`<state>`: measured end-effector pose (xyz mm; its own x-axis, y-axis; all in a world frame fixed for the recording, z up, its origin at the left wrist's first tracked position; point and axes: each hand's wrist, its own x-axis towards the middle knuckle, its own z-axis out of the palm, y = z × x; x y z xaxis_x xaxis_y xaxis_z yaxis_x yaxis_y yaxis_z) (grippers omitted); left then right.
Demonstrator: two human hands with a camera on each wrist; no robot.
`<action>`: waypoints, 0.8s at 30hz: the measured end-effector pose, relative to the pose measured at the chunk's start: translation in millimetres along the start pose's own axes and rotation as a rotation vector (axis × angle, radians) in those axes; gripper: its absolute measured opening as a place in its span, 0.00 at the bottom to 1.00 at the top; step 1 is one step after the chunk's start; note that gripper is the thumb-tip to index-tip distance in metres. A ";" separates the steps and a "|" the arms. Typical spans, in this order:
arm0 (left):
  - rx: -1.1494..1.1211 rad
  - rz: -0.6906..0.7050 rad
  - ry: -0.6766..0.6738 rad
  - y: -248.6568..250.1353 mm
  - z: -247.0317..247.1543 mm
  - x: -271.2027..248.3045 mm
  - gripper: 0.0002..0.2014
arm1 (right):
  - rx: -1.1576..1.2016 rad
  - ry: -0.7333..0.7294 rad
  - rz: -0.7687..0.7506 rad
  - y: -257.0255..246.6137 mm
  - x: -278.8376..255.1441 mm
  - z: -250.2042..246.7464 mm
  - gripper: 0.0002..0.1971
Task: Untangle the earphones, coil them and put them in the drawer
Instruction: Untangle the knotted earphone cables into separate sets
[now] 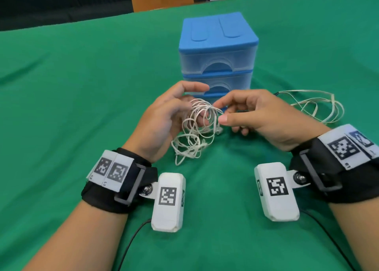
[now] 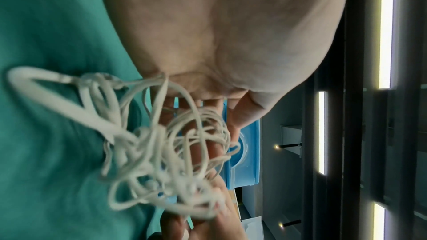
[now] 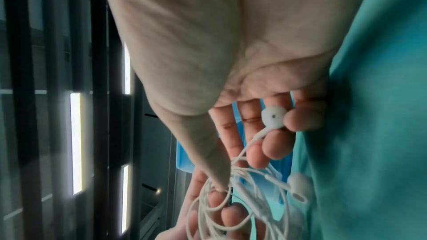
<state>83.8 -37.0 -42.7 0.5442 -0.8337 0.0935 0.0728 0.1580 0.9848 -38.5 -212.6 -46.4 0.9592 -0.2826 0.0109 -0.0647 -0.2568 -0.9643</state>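
The white earphones (image 1: 202,115) are wound in several loops round the fingers of my left hand (image 1: 180,106), whose thumb is lifted clear of them. A loose tangle (image 1: 188,145) hangs below onto the cloth. My right hand (image 1: 225,115) pinches the cable between thumb and forefinger beside the loops. In the right wrist view one earbud (image 3: 273,117) is held between the lower fingers, and the other earbud (image 3: 299,187) dangles. The left wrist view shows the tangled earphones (image 2: 161,152) close up. More white cable (image 1: 317,104) lies on the cloth to the right.
A blue drawer unit (image 1: 217,51) with translucent drawers, all pushed in, stands just behind my hands on the green tablecloth (image 1: 82,86). Black leads (image 1: 131,242) run from the wrist cameras toward the near edge.
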 end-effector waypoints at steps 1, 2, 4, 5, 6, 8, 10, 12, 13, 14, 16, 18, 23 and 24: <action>0.002 0.000 -0.020 -0.8 0.6 -0.3 0.22 | -0.026 0.000 -0.004 -0.5 -0.6 1.1 0.07; 0.013 0.002 -0.033 -1.6 0.8 0.0 0.24 | -0.051 0.005 -0.011 -1.2 -0.8 1.4 0.04; 0.046 0.012 -0.032 -3.2 0.1 0.9 0.25 | -0.075 0.038 -0.030 -1.2 -1.2 1.7 0.03; 0.063 0.018 -0.019 -3.4 -0.6 2.1 0.24 | -0.072 0.057 -0.041 -0.8 -0.9 1.1 0.04; 0.078 0.023 0.000 -3.4 -1.3 2.6 0.21 | -0.058 0.077 -0.053 -0.2 -0.9 0.9 0.04; 0.111 0.032 0.042 -3.2 -1.1 2.8 0.17 | -0.022 0.111 -0.082 0.7 -1.0 -0.4 0.06; 0.167 0.036 0.060 -3.3 0.1 1.8 0.16 | -0.004 0.138 -0.099 1.2 -1.7 -1.5 0.07; 0.233 0.038 0.047 -3.7 2.1 0.8 0.15 | 0.008 0.144 -0.105 1.0 -2.7 -1.9 0.07; 0.261 0.042 0.039 -3.9 2.7 0.4 0.14 | 0.018 0.139 -0.105 1.0 -3.3 -1.3 0.07; 0.285 0.048 0.036 -3.9 2.9 0.6 0.13 | 0.029 0.134 -0.105 0.9 -3.6 -1.3 0.07; 0.318 0.065 0.047 -3.1 1.7 0.6 0.11 | 0.049 0.130 -0.108 0.6 -4.4 -0.4 0.07; 0.365 0.084 0.072 -2.6 0.3 1.1 0.11 | 0.070 0.130 -0.112 -0.4 -4.9 -0.1 0.07; 0.511 0.142 0.135 -1.1 1.9 0.1 0.14 | 0.097 0.134 -0.116 -2.2 -6.1 0.0 0.08; 0.552 0.163 0.153 -0.9 1.8 0.1 0.13 | 0.100 0.135 -0.116 -2.4 -6.1 -0.2 0.08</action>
<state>82.2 -38.2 -43.3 0.6294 -0.7295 0.2676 -0.4445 -0.0555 0.8941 -44.2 -210.5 -44.2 0.9126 -0.3796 0.1520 0.0779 -0.2035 -0.9760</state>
